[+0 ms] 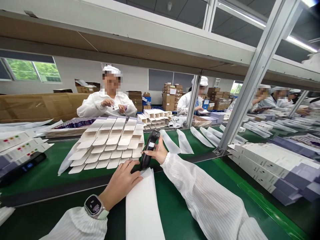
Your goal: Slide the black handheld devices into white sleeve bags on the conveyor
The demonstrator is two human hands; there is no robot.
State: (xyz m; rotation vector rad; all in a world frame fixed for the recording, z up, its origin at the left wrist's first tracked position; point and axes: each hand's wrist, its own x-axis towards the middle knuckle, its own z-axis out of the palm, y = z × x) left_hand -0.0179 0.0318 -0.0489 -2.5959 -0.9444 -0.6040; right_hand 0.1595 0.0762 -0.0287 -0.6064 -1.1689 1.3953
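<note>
My right hand [157,152] is closed around a black handheld device [149,150] with a small white label, held upright at a tilt. Its lower end meets the top of a stack of white translucent sleeves [142,210] lying in front of me. My left hand [123,181], with a watch on the wrist, rests at the upper left edge of the sleeves. Its fingers are stretched out and apart, close to the device's lower end. Just beyond stand stacked white cartons [112,140] with open ends and flaps facing me.
Single white sleeves [185,141] lie on the green belt [53,166]. Another black device [27,166] sits at left beside printed cartons. White and lilac boxes [275,163] are piled at right. A metal post [240,93] and overhead shelf cross the view. Co-workers [110,100] sit opposite.
</note>
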